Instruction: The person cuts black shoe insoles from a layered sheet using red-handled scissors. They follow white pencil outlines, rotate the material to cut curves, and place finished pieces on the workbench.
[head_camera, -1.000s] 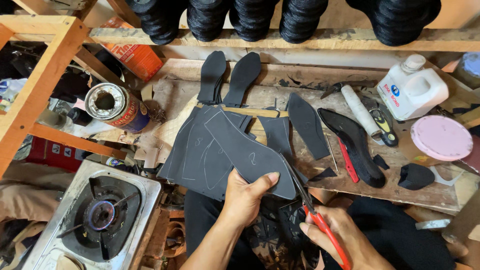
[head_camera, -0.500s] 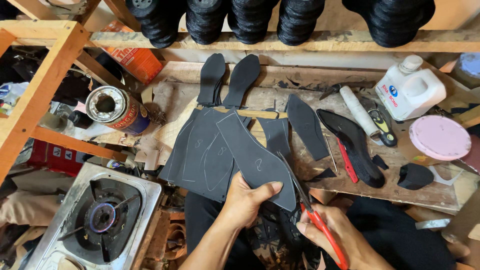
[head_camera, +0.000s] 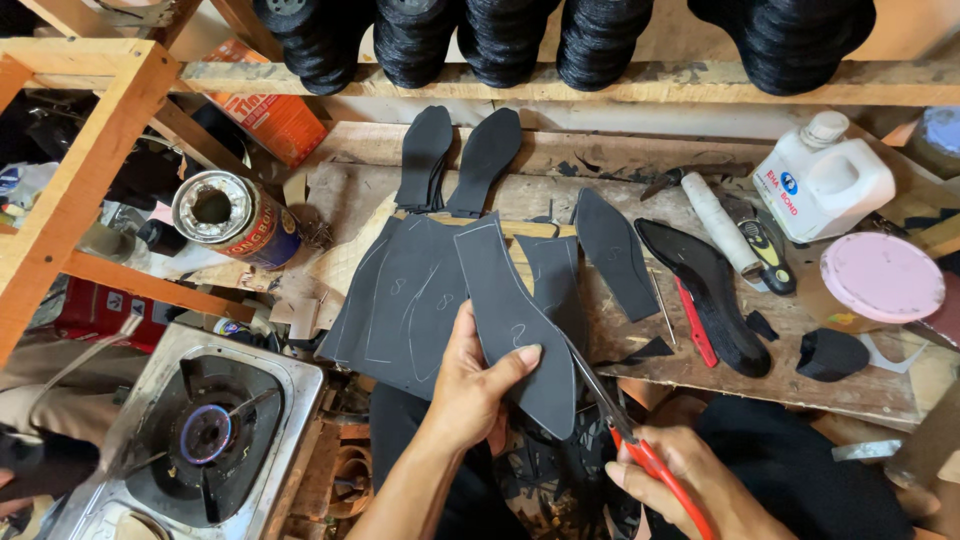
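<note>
Nearest in view, the right hand (head_camera: 690, 485) is closing its fingers (head_camera: 625, 470) through the red handles of a pair of scissors (head_camera: 625, 430), whose blades are pointing up and left and meeting the lower right edge of a dark sheet (head_camera: 505, 320). The hand's lower part is running off the bottom edge, so the handles are only partly showing. Just left of it, the left hand (head_camera: 475, 385) is pinching that sheet, thumb lying across the front and the other fingers (head_camera: 520, 358) curling round from behind; the sheet is standing up from the grip and leaning slightly left, with chalk outlines drawn on it. Behind it, more dark marked sheets (head_camera: 400, 300) are fanning out, and how many there are is hard to tell. At the near left a small gas stove (head_camera: 210, 430) is sitting with its burner exposed.

Farther on, the wooden desk (head_camera: 620, 200) is carrying a black shoe sole (head_camera: 705, 290), a red-handled tool (head_camera: 692, 322) beside it, a pink round lid (head_camera: 882, 276) and a white plastic jug (head_camera: 825, 180) at the right. An open tin can (head_camera: 232, 218) is lying on its side at the left. Two dark sole cutouts (head_camera: 460, 160) are leaning at the far edge, and black soles stacked on the shelf (head_camera: 520, 75) beyond are cut off by the top of the view.
</note>
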